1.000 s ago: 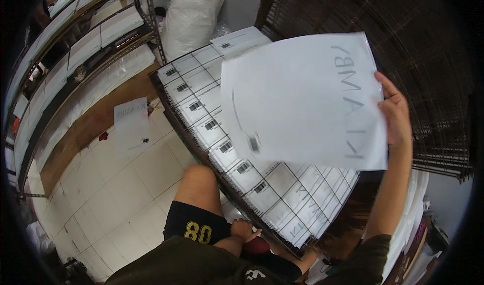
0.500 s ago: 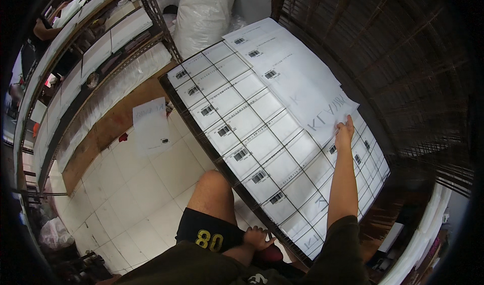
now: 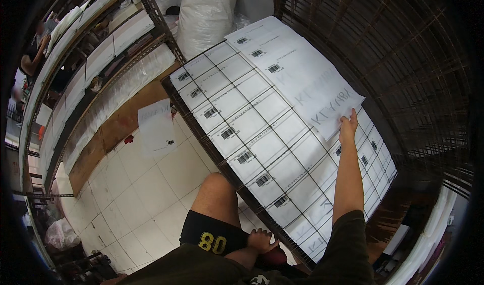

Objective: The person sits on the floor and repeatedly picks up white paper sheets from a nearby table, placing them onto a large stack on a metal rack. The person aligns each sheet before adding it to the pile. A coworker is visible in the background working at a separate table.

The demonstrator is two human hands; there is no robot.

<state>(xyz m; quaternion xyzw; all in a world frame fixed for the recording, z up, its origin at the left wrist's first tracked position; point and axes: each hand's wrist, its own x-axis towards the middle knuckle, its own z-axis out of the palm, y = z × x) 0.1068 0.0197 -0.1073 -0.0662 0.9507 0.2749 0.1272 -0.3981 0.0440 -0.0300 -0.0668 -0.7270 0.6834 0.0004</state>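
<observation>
A dark rack (image 3: 201,141) with a wire grid lies slanted before me, with white printed sheets (image 3: 262,128) showing through its wires. On its far right part rest several overlapping white paper sheets (image 3: 307,73) with barcodes and large faint lettering. My right hand (image 3: 348,127) reaches over the grid to the near edge of these sheets. Its index finger is stretched out and the thumb stands apart, the fingertips touching the paper. My left hand (image 3: 260,240) rests low by my thigh, close to the rack's near edge, fingers curled; what lies under them is hidden.
One white sheet (image 3: 156,128) lies on the tiled floor (image 3: 131,194) at left. Shelving (image 3: 116,63) stacked with white material curves along the left, another person (image 3: 38,58) beyond it. A bulging white sack (image 3: 206,20) stands behind. Dark wire racks (image 3: 398,68) rise on the right.
My right hand and the top sheet under its fingertips have moved slightly away from me across the grid. The view has shifted a little; my left hand stays by my thigh.
</observation>
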